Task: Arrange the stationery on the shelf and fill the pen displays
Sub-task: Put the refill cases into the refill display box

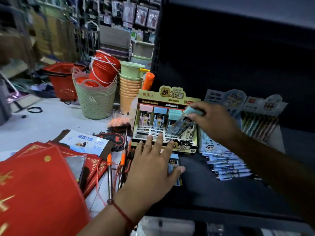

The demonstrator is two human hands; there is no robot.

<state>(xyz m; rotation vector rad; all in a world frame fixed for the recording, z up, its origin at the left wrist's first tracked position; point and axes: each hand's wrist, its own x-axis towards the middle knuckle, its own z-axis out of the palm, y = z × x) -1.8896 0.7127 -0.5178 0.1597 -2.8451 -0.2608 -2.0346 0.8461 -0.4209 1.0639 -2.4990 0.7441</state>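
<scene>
A cardboard display box (170, 97) with pink, blue and teal lead-refill cases stands on the dark shelf (221, 193). My right hand (211, 120) pinches a teal-capped refill case (185, 122), tilted over the box's right-hand slots. My left hand (151, 166) lies flat with spread fingers in front of the box, over loose refill cases (174, 165) on the shelf. Several blue cartoon pens (228, 167) lie to the right of the box.
Two cartoon pen displays (247, 106) lean at the shelf's back right. Left of the shelf lie red cloth banners (34, 184), metal rods with orange tips (110, 174) and a packaged mat. Stacked baskets (95, 99), buckets and cups stand on the floor behind.
</scene>
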